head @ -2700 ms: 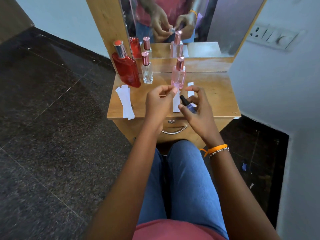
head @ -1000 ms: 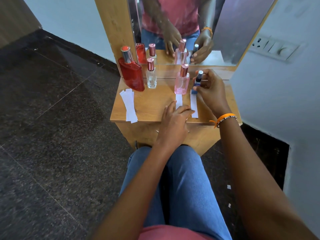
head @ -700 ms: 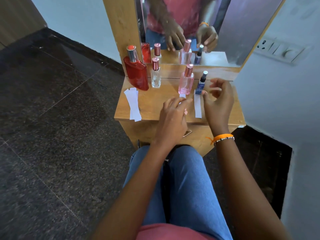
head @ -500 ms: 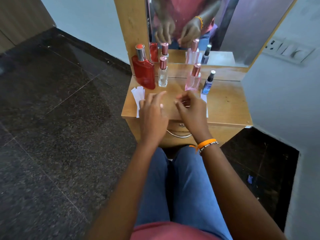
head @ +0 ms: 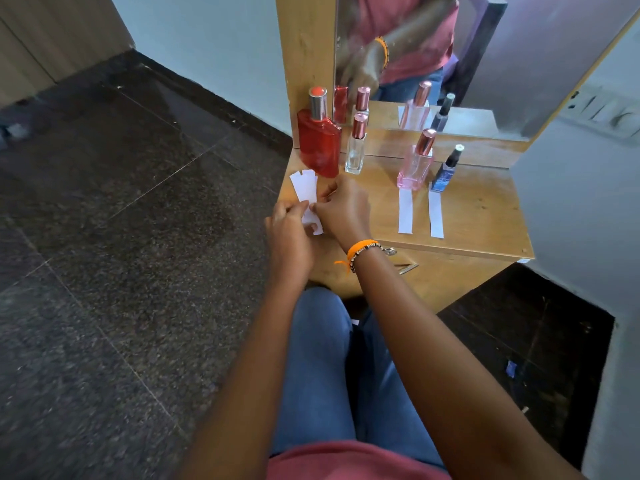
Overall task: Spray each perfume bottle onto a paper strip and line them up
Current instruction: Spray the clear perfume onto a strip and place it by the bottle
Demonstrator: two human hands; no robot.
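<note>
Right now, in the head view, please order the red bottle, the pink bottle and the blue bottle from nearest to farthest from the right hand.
1. Red bottle, just behind the right hand, at the left.
2. Pink bottle, toward the middle.
3. Blue bottle, farthest right.

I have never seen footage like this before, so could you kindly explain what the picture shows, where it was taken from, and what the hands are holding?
No machine here: a head-worn camera looks down at a person's own hands. On the wooden dressing table, below a mirror, stand a red bottle, a clear bottle, a pink bottle and a small blue bottle. A paper strip lies before the pink one, another strip before the blue. The left hand and right hand finger the stack of blank strips.
</note>
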